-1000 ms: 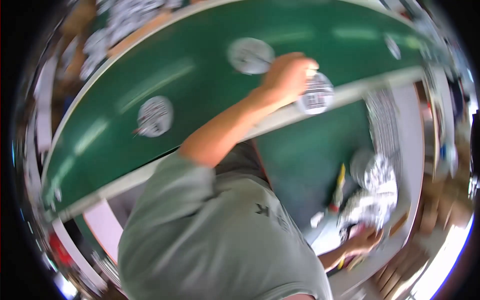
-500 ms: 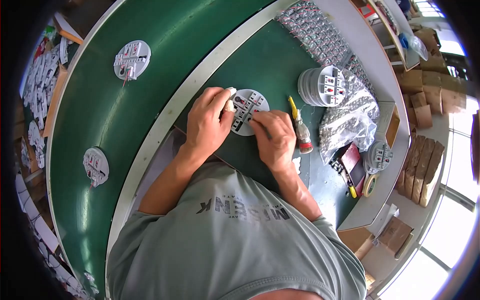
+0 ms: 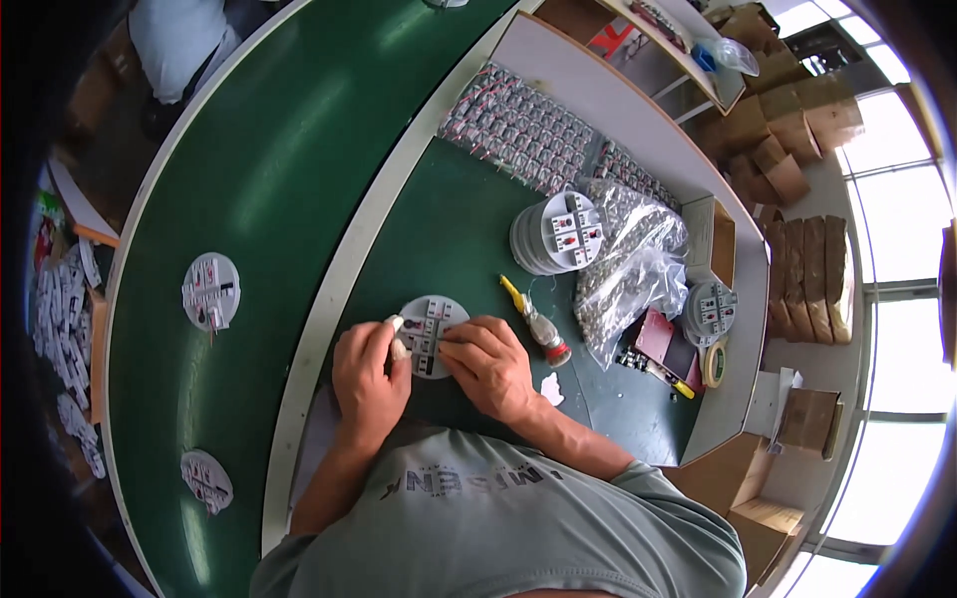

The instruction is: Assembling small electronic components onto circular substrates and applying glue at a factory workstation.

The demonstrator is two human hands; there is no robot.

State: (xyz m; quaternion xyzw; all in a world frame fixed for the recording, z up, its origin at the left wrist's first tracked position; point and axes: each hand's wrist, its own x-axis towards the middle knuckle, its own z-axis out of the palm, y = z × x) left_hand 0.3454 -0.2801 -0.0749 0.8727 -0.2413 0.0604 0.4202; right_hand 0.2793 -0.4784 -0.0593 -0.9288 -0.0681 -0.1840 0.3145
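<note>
A second ago the left hand (image 3: pixel 371 377) was holding a disc over the pale rail (image 3: pixel 357 254) while the right hand (image 3: pixel 488 367) was down among the tools at the near right; now both have come together over one disc (image 3: pixel 435 334), which lies on the green table (image 3: pixel 429 229) just right of the rail, close in front of the body. Half a second ago they were already meeting there, so the newer change is mostly the view's swing. For the work, this seems to mean that carrying has given way to close handling, with the disc as its centre. The left thumb and forefinger, both white-capped, are at the disc's left edge; the right fingers are bent over its right side. Whether either hand is gripping the rim or pinching a small part, I cannot tell, as the fingers cover the spot. The rest stands apart from the hands: the bottle (image 3: pixel 538 324) with a yellow tip to the right, the stack (image 3: pixel 570 231) of discs farther off, the clear bag (image 3: pixel 633 264) right of it, and two more discs (image 3: pixel 211 292) on the green belt (image 3: pixel 284 214) at left.
</note>
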